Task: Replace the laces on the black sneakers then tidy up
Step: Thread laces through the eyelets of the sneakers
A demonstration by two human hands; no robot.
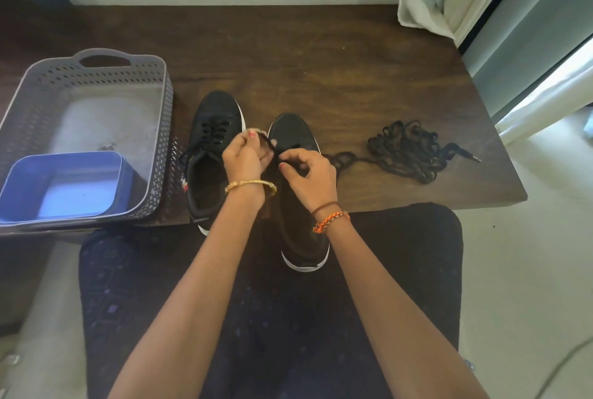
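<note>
Black sneakers, two, side by side on a dark wood table (353,77), toes pointing away from the person. Left sneaker (213,148) is already laced, sits just right of the grey basket (160,129). Right sneaker (296,193) is just beside it, heel hanging over the near table edge toward the lap. One lace (271,146) runs between both hands above the right sneaker's eyelets. Left hand (245,158) pinches one end, fingers narrow; right hand (313,174) pinches the other part, fingers curled tight. One loose pile of black laces (406,150) lies on the table right of the right sneaker, apart from it, a thin strand trailing back toward the shoe. One blue tub (64,187) sits inside the basket's near corner. Open tabletop beyond the toes and behind the pile; basket overhangs the near edge.
</note>
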